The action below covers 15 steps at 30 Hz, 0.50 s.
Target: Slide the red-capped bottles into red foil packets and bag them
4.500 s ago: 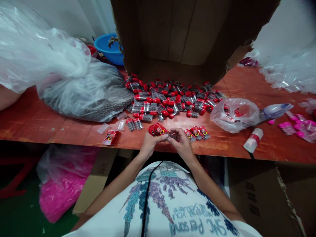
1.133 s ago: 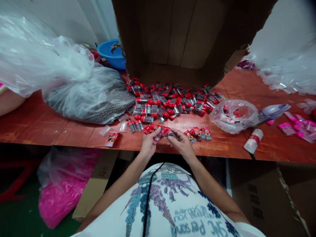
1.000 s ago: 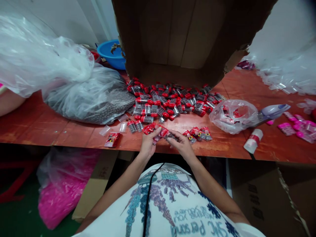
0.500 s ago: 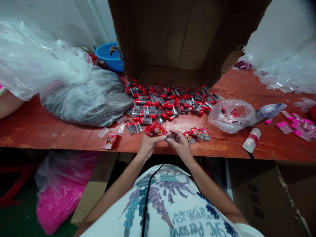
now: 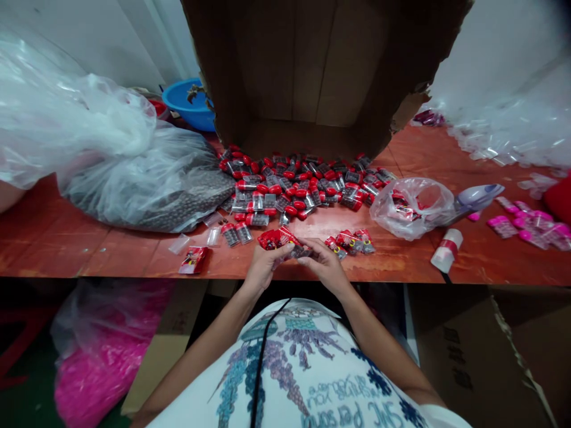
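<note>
My left hand (image 5: 263, 265) is closed on a small red printed packet (image 5: 277, 238), thumb on top, just over the table's front edge. The packet's dark-filled end points right, where the fingers of my right hand (image 5: 329, 265) pinch it. Part of the packet is hidden behind the fingers. Beyond my hands lies a pile of small clear containers with red caps and dark contents (image 5: 307, 190). Several filled red packets (image 5: 350, 242) rest to the right of my right hand. A stack of flat red packets (image 5: 194, 260) lies left of my left hand.
A cardboard box (image 5: 307, 77) lies open towards me behind the pile. Left is a clear bag of dark beads (image 5: 165, 190), with a blue basin (image 5: 190, 104) behind. On the right are a plastic bag (image 5: 392, 208), a scoop (image 5: 477, 197), a white roll (image 5: 446, 251) and pink containers (image 5: 539, 226).
The packet has turned between my hands, so more of its dark-filled end shows at the right fingers. The whole view has shifted slightly.
</note>
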Available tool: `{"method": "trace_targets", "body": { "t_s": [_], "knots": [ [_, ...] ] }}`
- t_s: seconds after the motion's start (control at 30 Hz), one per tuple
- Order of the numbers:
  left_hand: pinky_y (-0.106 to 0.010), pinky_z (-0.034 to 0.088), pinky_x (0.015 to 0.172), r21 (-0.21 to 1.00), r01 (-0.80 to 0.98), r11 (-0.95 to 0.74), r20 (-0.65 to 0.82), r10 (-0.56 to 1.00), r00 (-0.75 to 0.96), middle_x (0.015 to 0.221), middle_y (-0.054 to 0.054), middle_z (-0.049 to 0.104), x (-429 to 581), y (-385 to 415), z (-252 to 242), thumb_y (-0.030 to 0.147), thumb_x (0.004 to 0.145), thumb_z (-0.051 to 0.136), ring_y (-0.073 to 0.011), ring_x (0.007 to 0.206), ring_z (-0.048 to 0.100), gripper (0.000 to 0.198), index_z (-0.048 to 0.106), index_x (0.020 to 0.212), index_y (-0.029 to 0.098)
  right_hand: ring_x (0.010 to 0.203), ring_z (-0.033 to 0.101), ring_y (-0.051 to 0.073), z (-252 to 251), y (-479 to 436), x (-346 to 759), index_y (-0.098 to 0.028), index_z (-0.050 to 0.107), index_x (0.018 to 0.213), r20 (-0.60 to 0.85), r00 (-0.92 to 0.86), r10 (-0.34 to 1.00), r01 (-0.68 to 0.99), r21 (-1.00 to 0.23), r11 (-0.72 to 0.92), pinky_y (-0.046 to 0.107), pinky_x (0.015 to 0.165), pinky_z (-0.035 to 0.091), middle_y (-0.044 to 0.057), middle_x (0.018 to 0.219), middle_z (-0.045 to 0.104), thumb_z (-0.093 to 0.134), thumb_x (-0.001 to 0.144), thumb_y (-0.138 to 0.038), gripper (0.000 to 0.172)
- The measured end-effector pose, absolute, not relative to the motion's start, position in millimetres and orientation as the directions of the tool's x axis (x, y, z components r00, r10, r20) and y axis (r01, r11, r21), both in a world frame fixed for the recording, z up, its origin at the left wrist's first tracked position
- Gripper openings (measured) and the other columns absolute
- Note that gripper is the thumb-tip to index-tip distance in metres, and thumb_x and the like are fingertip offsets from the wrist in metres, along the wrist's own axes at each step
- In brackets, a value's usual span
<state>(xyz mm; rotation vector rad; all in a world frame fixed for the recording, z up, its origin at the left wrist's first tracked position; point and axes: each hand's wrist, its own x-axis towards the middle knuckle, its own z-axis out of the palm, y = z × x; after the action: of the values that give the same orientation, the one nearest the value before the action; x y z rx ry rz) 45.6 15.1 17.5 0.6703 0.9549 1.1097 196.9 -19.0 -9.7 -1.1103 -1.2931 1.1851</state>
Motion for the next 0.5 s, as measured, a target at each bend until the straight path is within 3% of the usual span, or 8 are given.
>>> {"method": "trace_targets", "body": {
  "t_s": [0.17, 0.3, 0.4, 0.5],
  "knots": [
    [-0.023, 0.052, 0.059, 0.805, -0.404, 0.434, -0.378, 0.901, 0.213, 0.067, -0.005, 0.069, 52, 8, 12, 0.014, 0.054, 0.081, -0.0145, 0.058, 0.063, 0.021, 0.070, 0.072, 0.011, 0.073, 0.062, 0.016, -15, -20, 194, -0.021, 0.067, 0.096, -0.077, 0.095, 0.993, -0.097, -0.993, -0.068, 0.030, 0.071, 0.053, 0.002, 0.086, 0.066, 0.073, 0.067, -0.030, 0.031],
    [-0.027, 0.054, 0.063, 0.765, -0.460, 0.450, -0.424, 0.890, 0.164, 0.070, -0.006, 0.070, 50, 9, 6, 0.016, 0.055, 0.082, -0.0165, 0.061, 0.065, 0.024, 0.069, 0.075, 0.010, 0.073, 0.063, 0.017, -21, -23, 208, -0.019, 0.066, 0.097, -0.140, 0.117, 0.983, -0.043, -0.990, -0.136, 0.031, 0.071, 0.052, 0.002, 0.084, 0.068, 0.073, 0.067, -0.032, 0.033],
    [-0.029, 0.056, 0.061, 0.746, -0.542, 0.387, -0.457, 0.889, 0.006, 0.070, -0.006, 0.070, 40, 17, 0, 0.015, 0.058, 0.078, -0.0175, 0.063, 0.066, 0.020, 0.067, 0.074, 0.010, 0.076, 0.062, 0.018, -26, -27, 226, -0.021, 0.067, 0.098, -0.094, 0.132, 0.987, 0.226, -0.966, -0.122, 0.034, 0.073, 0.050, 0.003, 0.090, 0.067, 0.068, 0.072, -0.032, 0.028],
    [-0.029, 0.056, 0.062, 0.732, -0.567, 0.376, -0.484, 0.874, -0.045, 0.072, -0.007, 0.071, 33, 21, -5, 0.009, 0.057, 0.077, -0.0178, 0.065, 0.067, 0.021, 0.065, 0.075, 0.010, 0.089, 0.060, 0.023, -26, -30, 232, -0.024, 0.068, 0.099, 0.070, 0.113, 0.991, 0.552, -0.834, -0.004, 0.038, 0.083, 0.047, 0.005, 0.098, 0.064, 0.063, 0.078, -0.029, 0.022]
  ]
}}
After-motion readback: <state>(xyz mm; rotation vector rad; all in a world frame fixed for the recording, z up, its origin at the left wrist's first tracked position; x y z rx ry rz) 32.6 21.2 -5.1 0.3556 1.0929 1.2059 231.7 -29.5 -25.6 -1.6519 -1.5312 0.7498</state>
